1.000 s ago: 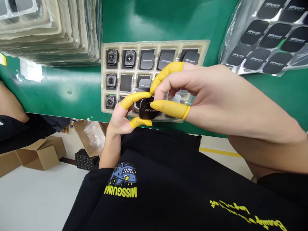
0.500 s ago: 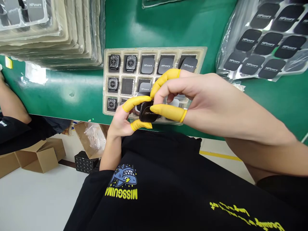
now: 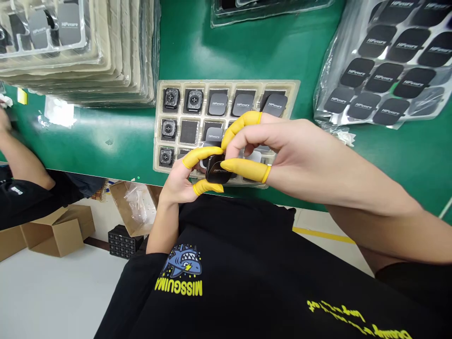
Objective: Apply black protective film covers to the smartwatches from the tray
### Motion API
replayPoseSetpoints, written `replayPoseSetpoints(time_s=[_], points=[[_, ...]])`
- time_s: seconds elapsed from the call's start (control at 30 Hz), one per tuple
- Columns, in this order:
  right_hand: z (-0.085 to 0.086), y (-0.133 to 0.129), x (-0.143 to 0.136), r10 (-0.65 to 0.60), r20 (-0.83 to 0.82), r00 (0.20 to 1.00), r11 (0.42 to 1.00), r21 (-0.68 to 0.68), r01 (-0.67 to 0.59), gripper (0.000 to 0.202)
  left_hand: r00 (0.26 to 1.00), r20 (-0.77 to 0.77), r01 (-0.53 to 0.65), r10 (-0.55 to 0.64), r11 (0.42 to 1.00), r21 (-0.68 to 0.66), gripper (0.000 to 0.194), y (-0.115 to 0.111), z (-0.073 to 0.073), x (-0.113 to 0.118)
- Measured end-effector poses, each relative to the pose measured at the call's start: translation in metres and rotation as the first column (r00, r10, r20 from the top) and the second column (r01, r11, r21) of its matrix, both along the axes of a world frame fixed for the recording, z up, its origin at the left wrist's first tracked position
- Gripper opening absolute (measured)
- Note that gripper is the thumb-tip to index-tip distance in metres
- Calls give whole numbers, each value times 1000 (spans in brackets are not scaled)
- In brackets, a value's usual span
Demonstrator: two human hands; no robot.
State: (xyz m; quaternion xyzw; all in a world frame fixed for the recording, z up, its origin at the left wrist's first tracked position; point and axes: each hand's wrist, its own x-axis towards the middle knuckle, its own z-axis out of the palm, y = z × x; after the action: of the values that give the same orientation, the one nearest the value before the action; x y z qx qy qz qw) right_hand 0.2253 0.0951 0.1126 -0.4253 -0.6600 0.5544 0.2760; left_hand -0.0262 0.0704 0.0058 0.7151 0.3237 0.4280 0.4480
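My left hand (image 3: 181,181), in yellow finger cots, is closed around the edges of a black smartwatch body (image 3: 217,175) with pale lettering on its glossy face. From the right, my right hand (image 3: 282,148) pinches at the watch's upper right edge, its cotted thumb over the face; whether a film lies between those fingertips I cannot tell. Beneath both hands is a cream compartment tray (image 3: 228,84). Its left column holds watch bodies (image 3: 168,129) with sensor backs up. Further right, compartments hold dark HiFuture-printed pieces (image 3: 243,104). My hands hide several lower compartments.
A tall stack of plastic trays (image 3: 120,56) stands at the upper left. Plastic sheets with HiFuture pieces (image 3: 384,77) lie at the right on the green table (image 3: 183,52). Another person's arm (image 3: 24,155) rests at the left edge. Cardboard boxes (image 3: 60,230) sit on the floor.
The view has shifted slightly, so the tray and table sit lower in the picture. Both hands keep nearly the same grip on the watch. The other person's arm has moved slightly.
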Motion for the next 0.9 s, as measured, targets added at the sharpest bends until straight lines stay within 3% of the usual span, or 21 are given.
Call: replayPoseSetpoints(time_s=[0.27,0.5,0.9], points=[[-1,0,0,14,7,1000,1000,17,-14,15,1000,-12,15,-15,1000,-10,93,0,-2,-1],[-2,1,-1,16,8,1000,1000,23,-16,16,999,44,18,-19,1000,19,87,0,0,-1],[-3,0,-3,-10,-36,999,1000,17,11,22,1000,-20,0,1,1000,13,90,1,0,-3]])
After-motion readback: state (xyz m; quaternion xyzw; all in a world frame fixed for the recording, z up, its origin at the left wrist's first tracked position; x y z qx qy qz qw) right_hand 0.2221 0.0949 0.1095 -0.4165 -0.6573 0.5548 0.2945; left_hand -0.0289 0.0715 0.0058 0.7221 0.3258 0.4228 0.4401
